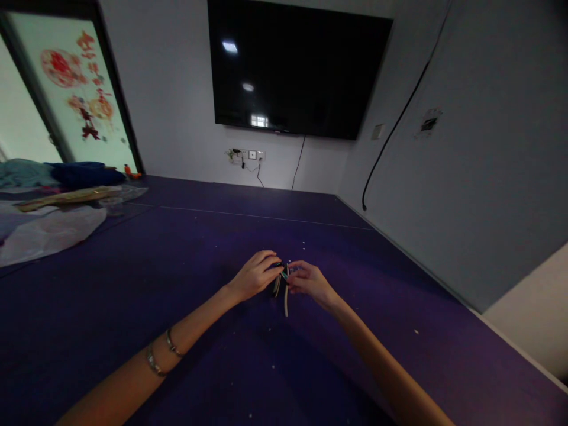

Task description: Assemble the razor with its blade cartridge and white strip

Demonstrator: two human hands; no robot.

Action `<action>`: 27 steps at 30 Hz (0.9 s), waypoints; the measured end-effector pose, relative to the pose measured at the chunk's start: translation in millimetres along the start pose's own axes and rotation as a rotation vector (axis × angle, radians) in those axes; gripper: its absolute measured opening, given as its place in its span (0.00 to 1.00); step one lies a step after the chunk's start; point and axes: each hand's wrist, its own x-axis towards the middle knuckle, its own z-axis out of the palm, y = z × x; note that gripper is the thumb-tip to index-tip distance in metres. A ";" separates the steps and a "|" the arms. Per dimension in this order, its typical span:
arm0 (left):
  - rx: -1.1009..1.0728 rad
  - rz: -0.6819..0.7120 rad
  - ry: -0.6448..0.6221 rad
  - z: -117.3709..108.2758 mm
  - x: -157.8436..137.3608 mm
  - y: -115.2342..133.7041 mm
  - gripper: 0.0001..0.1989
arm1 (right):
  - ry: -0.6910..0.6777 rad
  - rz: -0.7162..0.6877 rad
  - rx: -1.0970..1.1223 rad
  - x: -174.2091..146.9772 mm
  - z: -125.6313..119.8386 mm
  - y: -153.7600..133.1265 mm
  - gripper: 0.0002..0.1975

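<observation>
Left hand (256, 276) and right hand (313, 286) meet, fingertips almost touching, both pinching a small dark bundle (277, 287) between them. Left fingers curl over its top from the left; right thumb and fingers close on it from the right. Exact make-up is too small and covered to tell; greenish bit shows between the fingertips. Pale strands hang below the fingers, with one thicker pale cord (286, 303) reaching lowest, just under the right fingertips. Two bracelets (153, 362) on the left forearm.

Under the hands: wide purple surface (213, 367). White specks (416, 331) scattered on it, some just beyond the fingertips, some nearer the wearer, one off to the right of the right hand. Well left of and beyond the left hand: white plastic sheet (57, 234), clear cup (113, 206), dark blue cloth (84, 173), small orange item (133, 173). Beyond both hands: wall sockets (252, 155) with cords, big dark TV (297, 65) above. Black cable (394, 127) runs down the wall, beyond and right of the right hand.
</observation>
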 end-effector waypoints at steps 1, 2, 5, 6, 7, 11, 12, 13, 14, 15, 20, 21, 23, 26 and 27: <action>0.001 0.006 -0.007 -0.2 -0.2 -0.2 0.12 | -0.007 0.009 0.014 -0.4 -0.2 0.0 0.21; 0.000 0.011 -0.014 -0.4 -0.2 -0.4 0.11 | -0.011 0.016 0.024 -0.7 -0.5 -0.3 0.21; -0.026 0.004 -0.025 -0.5 1.0 -1.1 0.10 | 0.007 0.018 0.011 -0.2 -3.3 -2.4 0.19; -0.047 -0.013 -0.028 -0.1 1.9 -1.5 0.10 | 0.023 0.005 -0.013 0.5 -5.1 -3.3 0.18; -0.075 -0.039 -0.033 0.5 2.9 -2.0 0.09 | 0.044 -0.018 -0.049 1.3 -7.3 -4.2 0.17; -0.225 -0.202 -0.090 4.2 6.6 -6.7 0.06 | 0.099 -0.239 -0.363 3.1 -17.3 -7.5 0.14; -0.266 -0.246 -0.118 4.8 7.1 -8.2 0.05 | 0.093 -0.317 -0.474 2.7 -19.0 -8.3 0.13; -0.308 -0.289 -0.154 5.1 7.4 -9.5 0.04 | 0.081 -0.395 -0.585 1.9 -20.1 -9.3 0.12; -0.348 -0.324 -0.191 5.0 7.5 -10.7 0.03 | 0.064 -0.465 -0.684 0.7 -20.4 -10.2 0.11; -0.386 -0.351 -0.227 4.7 7.4 -11.5 0.03 | 0.044 -0.522 -0.766 -0.5 -20.1 -11.2 0.11; -0.502 -0.398 -0.351 1.7 6.8 -11.4 0.03 | -0.066 -0.624 -0.931 -5.1 -15.3 -13.1 0.11; -0.513 -0.403 -0.366 1.4 6.9 -10.9 0.03 | -0.077 -0.627 -0.943 -5.2 -14.8 -12.8 0.11; -0.529 -0.406 -0.387 1.2 7.3 -9.8 0.03 | -0.088 -0.628 -0.962 -5.1 -15.0 -11.9 0.10; -0.545 -0.402 -0.402 1.2 7.9 -8.6 0.04 | -0.094 -0.629 -0.987 -4.5 -16.9 -10.8 0.09; -0.550 -0.401 -0.405 1.4 7.9 -8.5 0.04 | -0.096 -0.629 -0.997 -4.4 -17.5 -10.6 0.09</action>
